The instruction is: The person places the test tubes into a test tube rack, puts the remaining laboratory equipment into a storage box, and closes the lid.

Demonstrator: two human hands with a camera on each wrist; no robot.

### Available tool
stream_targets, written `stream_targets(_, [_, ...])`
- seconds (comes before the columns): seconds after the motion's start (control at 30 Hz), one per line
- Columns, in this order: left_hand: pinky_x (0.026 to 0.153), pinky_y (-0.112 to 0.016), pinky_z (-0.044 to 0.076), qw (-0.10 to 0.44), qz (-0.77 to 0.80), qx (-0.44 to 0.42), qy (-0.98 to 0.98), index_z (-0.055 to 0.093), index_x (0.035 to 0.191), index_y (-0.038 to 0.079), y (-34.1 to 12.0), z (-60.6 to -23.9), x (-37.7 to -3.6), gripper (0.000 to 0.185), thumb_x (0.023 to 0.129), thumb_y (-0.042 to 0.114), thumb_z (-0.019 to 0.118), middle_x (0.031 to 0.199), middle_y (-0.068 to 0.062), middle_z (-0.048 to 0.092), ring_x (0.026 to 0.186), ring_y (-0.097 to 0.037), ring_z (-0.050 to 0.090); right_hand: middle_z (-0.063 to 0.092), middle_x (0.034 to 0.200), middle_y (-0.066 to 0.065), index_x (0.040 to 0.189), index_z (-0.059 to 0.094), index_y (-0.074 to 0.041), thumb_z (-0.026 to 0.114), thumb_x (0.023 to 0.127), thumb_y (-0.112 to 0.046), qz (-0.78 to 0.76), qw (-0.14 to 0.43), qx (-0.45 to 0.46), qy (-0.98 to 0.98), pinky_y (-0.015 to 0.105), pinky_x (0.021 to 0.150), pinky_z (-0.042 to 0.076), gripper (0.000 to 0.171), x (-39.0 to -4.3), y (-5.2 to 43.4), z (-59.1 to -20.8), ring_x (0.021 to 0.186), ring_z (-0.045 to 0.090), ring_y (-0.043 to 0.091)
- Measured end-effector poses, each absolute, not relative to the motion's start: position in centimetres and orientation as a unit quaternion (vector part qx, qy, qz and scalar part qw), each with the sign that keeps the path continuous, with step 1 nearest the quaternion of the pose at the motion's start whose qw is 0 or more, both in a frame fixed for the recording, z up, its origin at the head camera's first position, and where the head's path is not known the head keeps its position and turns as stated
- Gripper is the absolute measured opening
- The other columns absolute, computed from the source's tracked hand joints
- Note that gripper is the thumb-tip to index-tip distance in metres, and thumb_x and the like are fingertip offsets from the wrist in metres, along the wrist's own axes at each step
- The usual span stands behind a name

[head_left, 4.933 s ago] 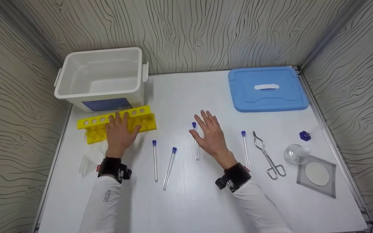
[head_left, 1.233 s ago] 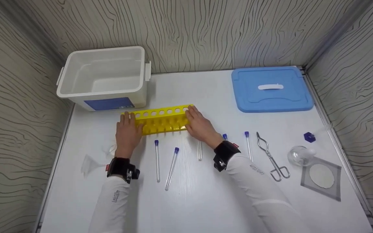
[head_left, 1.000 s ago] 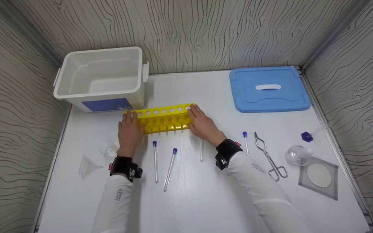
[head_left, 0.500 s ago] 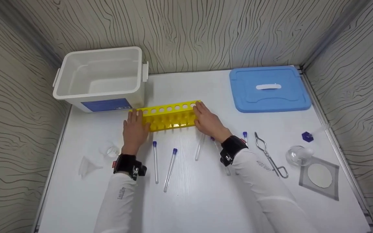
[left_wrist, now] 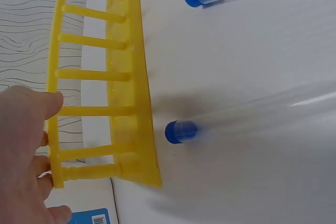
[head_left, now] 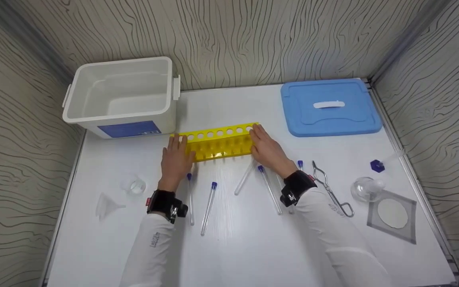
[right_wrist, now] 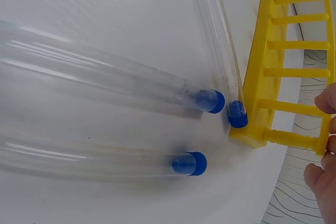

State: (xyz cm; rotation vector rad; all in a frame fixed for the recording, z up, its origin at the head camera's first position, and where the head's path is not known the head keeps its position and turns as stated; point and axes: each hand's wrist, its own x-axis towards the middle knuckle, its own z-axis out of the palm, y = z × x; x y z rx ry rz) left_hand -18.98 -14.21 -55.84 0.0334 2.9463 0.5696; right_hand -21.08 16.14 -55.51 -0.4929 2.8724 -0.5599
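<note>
A yellow test-tube rack [head_left: 219,140] stands in the middle of the white table, in front of the bin. My left hand [head_left: 177,157] grips its left end and my right hand [head_left: 267,151] grips its right end. In the left wrist view the thumb of the left hand [left_wrist: 23,150] lies over the rack's [left_wrist: 128,93] rail. Several blue-capped glass tubes lie flat below the rack: two by my left wrist [head_left: 208,207], two tilted near my right wrist [head_left: 270,189]. In the right wrist view one tube cap [right_wrist: 237,115] touches the rack's [right_wrist: 268,66] foot.
An open white bin [head_left: 120,93] stands at the back left and a blue lid [head_left: 329,107] at the back right. Metal tongs [head_left: 329,189], a glass flask [head_left: 365,187], a mesh square with a white disc [head_left: 393,215] and a blue cap [head_left: 377,165] lie right. A small beaker [head_left: 134,185] and funnel [head_left: 106,205] sit left.
Both hands have slid the rack to the right and slightly away. Two tubes near my right wrist have been pushed askew and now lie tilted.
</note>
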Motion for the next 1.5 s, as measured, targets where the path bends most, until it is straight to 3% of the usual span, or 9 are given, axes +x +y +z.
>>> stream_targets(0.73, [0.124,-0.058,0.019,0.083,0.176,0.032,0.98,0.027,0.158,0.014,-9.5,-55.5,-18.5,0.067,0.1,0.035,0.054,0.168,-0.012,0.015,0.156,-0.032,0.015,0.028,0.163,0.017,0.151,0.037,0.001,0.049,0.101,-0.018,-0.207,0.036,-0.127,0.969,0.048,0.123,0.028,0.054,-19.6,20.8,-56.1,0.153,0.026,0.032])
stream_targets(1.07, [0.121,-0.059,0.027,0.052,0.161,0.055,0.984,0.031,0.156,0.014,-8.4,-55.9,-18.0,0.065,0.099,0.031,0.057,0.166,-0.013,0.02,0.154,-0.032,0.02,0.031,0.161,0.019,0.149,0.039,0.003,0.049,0.1,-0.017,-0.215,0.017,-0.122,0.969,0.049,0.122,0.029,0.053,-19.0,22.1,-56.2,0.151,0.028,0.034])
stream_targets(1.5, [0.121,-0.059,0.028,0.044,0.172,0.059,0.982,0.033,0.156,0.015,-7.0,-56.0,-17.6,0.061,0.1,0.02,0.055,0.166,-0.012,0.022,0.154,-0.032,0.021,0.036,0.158,0.02,0.147,0.043,0.003,0.052,0.099,-0.014,-0.214,-0.011,-0.114,0.97,0.049,0.118,0.035,0.051,-18.2,23.5,-56.7,0.148,0.035,0.035])
